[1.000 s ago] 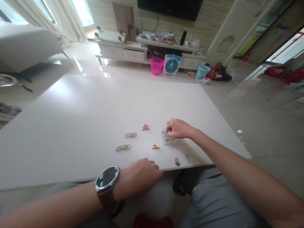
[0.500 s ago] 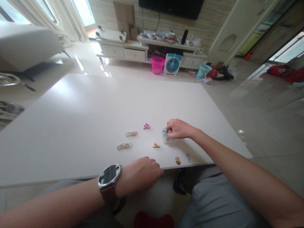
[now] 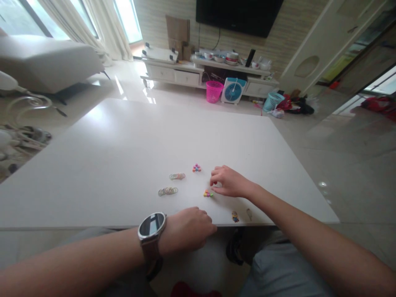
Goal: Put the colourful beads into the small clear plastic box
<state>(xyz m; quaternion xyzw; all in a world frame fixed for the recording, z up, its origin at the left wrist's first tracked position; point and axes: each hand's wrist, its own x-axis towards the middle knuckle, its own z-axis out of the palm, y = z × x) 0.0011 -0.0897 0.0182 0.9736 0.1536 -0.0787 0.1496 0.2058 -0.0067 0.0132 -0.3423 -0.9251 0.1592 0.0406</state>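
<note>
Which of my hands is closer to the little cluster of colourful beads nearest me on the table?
Right. Your right hand has its fingertips right beside the near bead cluster. Your left hand rests at the table edge, nearer you and well short of it.

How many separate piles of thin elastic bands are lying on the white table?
2. One bundle of bands lies left of the far bead cluster; the other bundle lies nearer the table edge, ahead of the left hand. More could sit under the right hand.
</note>
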